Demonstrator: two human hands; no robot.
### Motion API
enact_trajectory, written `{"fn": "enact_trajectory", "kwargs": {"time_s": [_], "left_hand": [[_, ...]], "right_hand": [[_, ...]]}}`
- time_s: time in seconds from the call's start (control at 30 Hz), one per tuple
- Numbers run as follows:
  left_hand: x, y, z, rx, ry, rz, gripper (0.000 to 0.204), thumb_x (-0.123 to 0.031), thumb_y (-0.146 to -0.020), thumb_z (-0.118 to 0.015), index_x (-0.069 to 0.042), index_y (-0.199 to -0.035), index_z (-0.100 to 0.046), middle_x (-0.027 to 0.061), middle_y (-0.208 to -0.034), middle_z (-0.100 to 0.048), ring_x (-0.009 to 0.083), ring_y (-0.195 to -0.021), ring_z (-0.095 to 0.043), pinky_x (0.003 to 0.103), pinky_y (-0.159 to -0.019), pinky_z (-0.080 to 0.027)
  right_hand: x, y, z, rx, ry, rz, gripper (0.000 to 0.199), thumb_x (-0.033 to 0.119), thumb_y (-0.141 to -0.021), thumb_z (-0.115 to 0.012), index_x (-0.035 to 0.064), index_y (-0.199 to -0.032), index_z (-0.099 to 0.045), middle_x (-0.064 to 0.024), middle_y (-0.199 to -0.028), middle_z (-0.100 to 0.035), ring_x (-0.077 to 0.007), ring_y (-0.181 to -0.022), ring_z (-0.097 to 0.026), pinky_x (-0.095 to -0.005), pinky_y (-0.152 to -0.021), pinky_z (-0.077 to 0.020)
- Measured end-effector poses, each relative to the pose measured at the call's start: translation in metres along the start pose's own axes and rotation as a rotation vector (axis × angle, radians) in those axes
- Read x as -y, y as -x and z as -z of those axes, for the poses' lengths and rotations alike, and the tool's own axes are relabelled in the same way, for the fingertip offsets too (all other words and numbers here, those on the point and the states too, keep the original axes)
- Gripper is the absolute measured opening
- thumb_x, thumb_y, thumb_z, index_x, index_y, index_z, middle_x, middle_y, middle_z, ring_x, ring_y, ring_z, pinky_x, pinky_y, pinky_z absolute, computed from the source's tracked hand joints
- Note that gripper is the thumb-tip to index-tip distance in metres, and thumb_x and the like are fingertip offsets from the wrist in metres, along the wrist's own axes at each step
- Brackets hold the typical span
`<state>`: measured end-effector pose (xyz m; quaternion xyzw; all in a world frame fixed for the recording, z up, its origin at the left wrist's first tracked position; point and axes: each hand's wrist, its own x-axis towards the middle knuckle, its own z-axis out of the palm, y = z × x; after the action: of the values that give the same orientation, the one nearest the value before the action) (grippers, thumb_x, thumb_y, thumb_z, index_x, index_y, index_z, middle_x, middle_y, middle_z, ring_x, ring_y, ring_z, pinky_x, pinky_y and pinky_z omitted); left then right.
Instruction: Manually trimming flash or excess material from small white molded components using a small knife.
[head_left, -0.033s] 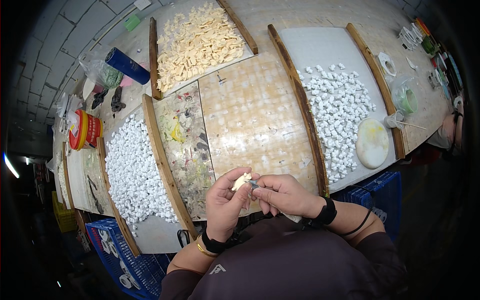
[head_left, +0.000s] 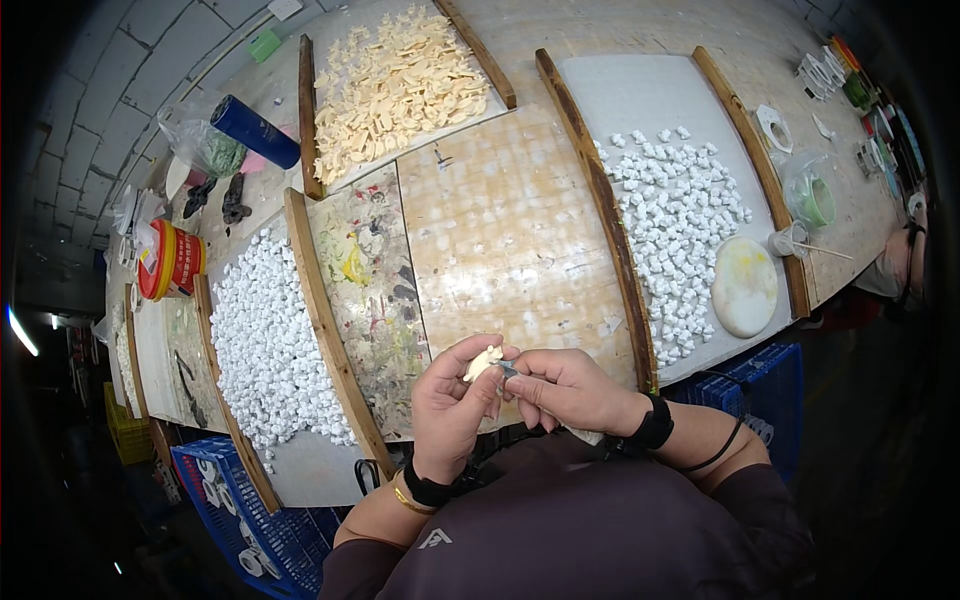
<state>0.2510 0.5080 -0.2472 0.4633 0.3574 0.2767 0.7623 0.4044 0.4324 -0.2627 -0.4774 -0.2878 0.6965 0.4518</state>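
A small cream-coloured moulded piece is pinched between the thumb and fingers of my left hand, just above the table's near edge. My right hand is closed on a small grey tool with a blade-like tip. That tip touches or nearly touches the cream piece; its exact kind is hidden by my fingers. Both hands are close together in front of my body. At the far side lies a heap of similar cream pieces on a board.
Small white pieces crowd the left board and the right board. Wooden strips edge the boards. A round pale disc, red bucket and blue cylinder stand about. Blue crates sit below table height.
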Motion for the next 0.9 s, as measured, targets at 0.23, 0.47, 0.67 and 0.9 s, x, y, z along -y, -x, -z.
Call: {"fn": "enact_trajectory", "kwargs": {"time_s": [0.23, 0.47, 0.67, 0.9], "left_hand": [[0.001, 0.000, 0.001, -0.008, -0.005, -0.001, 0.032, 0.001, -0.088, -0.059, 0.003, -0.120, -0.054, 0.0107, -0.102, -0.066, 0.0028, -0.063, -0.053, 0.016, -0.054, -0.044], [0.000, -0.001, -0.002, -0.008, 0.022, 0.009, 0.037, 0.001, -0.089, -0.056, 0.006, -0.125, -0.050, 0.0175, -0.110, -0.064, 0.0057, -0.062, -0.052, 0.019, -0.056, -0.045], [-0.001, -0.002, -0.003, -0.024, 0.061, -0.001, 0.038, 0.001, -0.090, -0.054, 0.006, -0.127, -0.048, 0.0176, -0.113, -0.062, 0.0058, -0.063, -0.052, 0.019, -0.059, -0.045], [0.000, -0.002, -0.001, 0.027, -0.013, -0.009, 0.038, 0.002, -0.091, -0.052, 0.004, -0.129, -0.047, 0.0119, -0.116, -0.062, 0.0049, -0.073, -0.056, 0.019, -0.065, -0.047]], "right_hand": [[0.001, 0.000, 0.000, -0.003, -0.030, -0.001, 0.023, 0.020, -0.096, -0.050, 0.0044, -0.082, -0.057, -0.0001, -0.061, -0.058, -0.0041, -0.047, -0.049, -0.0178, -0.043, -0.0392], [0.003, -0.003, 0.006, 0.100, -0.144, -0.027, 0.023, 0.021, -0.098, -0.048, 0.0010, -0.094, -0.057, -0.0034, -0.066, -0.058, -0.0070, -0.054, -0.055, -0.0180, -0.046, -0.0432], [-0.005, -0.005, 0.007, 0.107, -0.246, -0.034, 0.023, 0.021, -0.097, -0.048, 0.0013, -0.092, -0.058, -0.0032, -0.062, -0.058, -0.0061, -0.049, -0.052, -0.0178, -0.044, -0.0412], [-0.006, -0.009, 0.006, 0.117, -0.148, -0.055, 0.023, 0.023, -0.098, -0.048, 0.0021, -0.092, -0.057, -0.0029, -0.062, -0.058, -0.0061, -0.048, -0.051, -0.0178, -0.044, -0.0405]]}}
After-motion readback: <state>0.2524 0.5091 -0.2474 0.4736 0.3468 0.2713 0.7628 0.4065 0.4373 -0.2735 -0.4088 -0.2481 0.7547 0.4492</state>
